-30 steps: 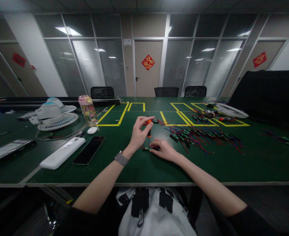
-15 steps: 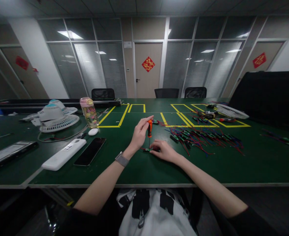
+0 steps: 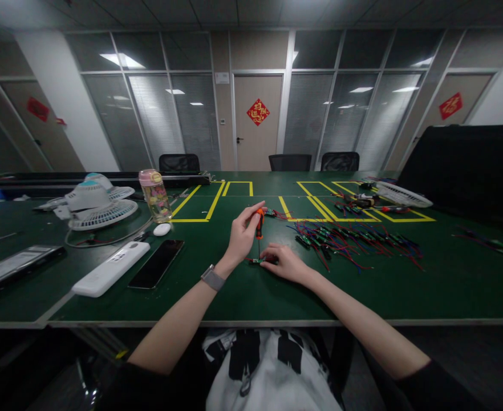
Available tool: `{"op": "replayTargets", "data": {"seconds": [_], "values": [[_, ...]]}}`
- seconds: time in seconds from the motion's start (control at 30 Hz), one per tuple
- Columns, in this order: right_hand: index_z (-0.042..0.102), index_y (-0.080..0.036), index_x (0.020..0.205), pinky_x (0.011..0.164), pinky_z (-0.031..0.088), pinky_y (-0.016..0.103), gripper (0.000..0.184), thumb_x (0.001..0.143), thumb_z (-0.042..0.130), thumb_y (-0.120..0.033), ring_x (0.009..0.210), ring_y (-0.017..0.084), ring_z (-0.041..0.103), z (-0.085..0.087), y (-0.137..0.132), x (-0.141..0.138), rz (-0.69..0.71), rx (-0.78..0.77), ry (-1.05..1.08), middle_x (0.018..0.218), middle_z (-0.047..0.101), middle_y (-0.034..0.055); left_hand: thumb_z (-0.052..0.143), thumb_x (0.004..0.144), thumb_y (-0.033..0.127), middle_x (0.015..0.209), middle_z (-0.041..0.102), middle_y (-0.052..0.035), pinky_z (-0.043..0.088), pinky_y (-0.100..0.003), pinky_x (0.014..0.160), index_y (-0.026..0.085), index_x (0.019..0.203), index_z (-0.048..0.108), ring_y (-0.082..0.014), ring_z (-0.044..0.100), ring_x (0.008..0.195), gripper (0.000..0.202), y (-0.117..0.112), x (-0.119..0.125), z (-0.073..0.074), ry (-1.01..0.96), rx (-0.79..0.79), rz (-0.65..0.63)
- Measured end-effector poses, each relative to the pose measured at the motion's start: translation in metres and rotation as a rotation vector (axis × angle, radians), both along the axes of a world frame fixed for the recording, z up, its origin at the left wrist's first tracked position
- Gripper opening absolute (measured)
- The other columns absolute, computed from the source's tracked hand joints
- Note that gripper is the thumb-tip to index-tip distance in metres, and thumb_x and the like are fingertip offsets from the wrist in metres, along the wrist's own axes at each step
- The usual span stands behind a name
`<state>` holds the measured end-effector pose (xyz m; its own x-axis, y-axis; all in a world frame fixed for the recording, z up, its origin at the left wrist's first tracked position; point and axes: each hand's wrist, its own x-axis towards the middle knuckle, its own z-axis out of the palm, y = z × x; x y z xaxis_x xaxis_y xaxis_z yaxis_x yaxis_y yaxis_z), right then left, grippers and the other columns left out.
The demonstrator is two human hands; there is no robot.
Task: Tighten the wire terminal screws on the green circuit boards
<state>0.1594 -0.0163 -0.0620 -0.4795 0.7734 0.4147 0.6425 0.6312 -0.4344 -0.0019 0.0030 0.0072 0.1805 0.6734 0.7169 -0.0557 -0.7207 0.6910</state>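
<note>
My left hand (image 3: 240, 234) pinches the orange handle of a small screwdriver (image 3: 259, 224), which stands upright with its tip down on a small green circuit board (image 3: 258, 261). My right hand (image 3: 283, 261) lies on the green table (image 3: 251, 291) with its fingers pressed on that board and its red wire, holding it in place. A grey watch sits on my left wrist (image 3: 212, 277).
A heap of green boards with red and blue wires (image 3: 354, 237) lies to the right. A black phone (image 3: 156, 262), a white power bank (image 3: 111, 266), a water bottle (image 3: 154, 195) and fan parts (image 3: 97, 205) are on the left. Yellow tape boxes (image 3: 311, 205) mark the far table.
My left fingers have shifted on the screwdriver handle, turning it slightly. The right hand and the board have stayed where they were.
</note>
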Motion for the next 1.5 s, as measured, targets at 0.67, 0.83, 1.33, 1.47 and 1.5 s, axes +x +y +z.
{"op": "replayTargets", "data": {"seconds": [0.67,0.83,1.33,1.47,1.5], "values": [[0.069,-0.016,0.091,0.064,0.043,0.023,0.012,0.080,0.064,-0.020,0.069,0.013,0.058,0.0006,0.0000,-0.0004,0.002,-0.004,-0.013,0.080,0.060,0.0029,0.054,0.088,0.025,0.108,0.060,-0.0063,0.046,-0.025,0.085,0.022,0.108,0.068,-0.0150,0.057,0.098,0.025,0.0000,-0.0009,0.0015,0.015,0.040,0.079],[0.068,-0.016,0.089,0.065,0.042,0.023,0.011,0.080,0.064,-0.019,0.069,0.012,0.057,-0.0006,0.0008,-0.0003,0.014,0.008,-0.006,0.080,0.059,0.0025,0.051,0.091,0.026,0.105,0.065,-0.0070,0.047,-0.029,0.086,0.020,0.119,0.062,-0.0157,0.061,0.093,0.031,-0.0007,-0.0001,0.0007,-0.014,-0.031,-0.037],[0.068,-0.016,0.089,0.062,0.041,0.022,0.011,0.080,0.064,-0.019,0.067,0.012,0.056,-0.0018,0.0012,-0.0008,0.003,-0.013,0.003,0.078,0.058,0.0018,0.067,0.080,0.027,0.094,0.060,-0.0036,0.046,-0.027,0.083,0.022,0.105,0.069,-0.0139,0.057,0.087,0.025,-0.0003,0.0005,-0.0004,0.027,0.073,0.130],[0.068,-0.016,0.089,0.063,0.042,0.022,0.011,0.080,0.063,-0.020,0.068,0.012,0.056,-0.0021,0.0016,-0.0003,0.016,-0.007,0.009,0.079,0.058,0.0021,0.058,0.087,0.028,0.109,0.058,-0.0052,0.044,-0.028,0.091,0.024,0.109,0.068,-0.0150,0.056,0.099,0.025,-0.0009,-0.0011,0.0018,0.042,0.079,0.130],[0.068,-0.016,0.089,0.063,0.042,0.022,0.010,0.080,0.063,-0.019,0.068,0.012,0.056,-0.0022,0.0017,-0.0003,0.019,-0.007,0.011,0.079,0.058,0.0021,0.051,0.090,0.027,0.113,0.059,-0.0059,0.044,-0.029,0.092,0.024,0.113,0.066,-0.0152,0.058,0.102,0.027,-0.0011,-0.0013,0.0022,0.030,0.052,0.083]]}}
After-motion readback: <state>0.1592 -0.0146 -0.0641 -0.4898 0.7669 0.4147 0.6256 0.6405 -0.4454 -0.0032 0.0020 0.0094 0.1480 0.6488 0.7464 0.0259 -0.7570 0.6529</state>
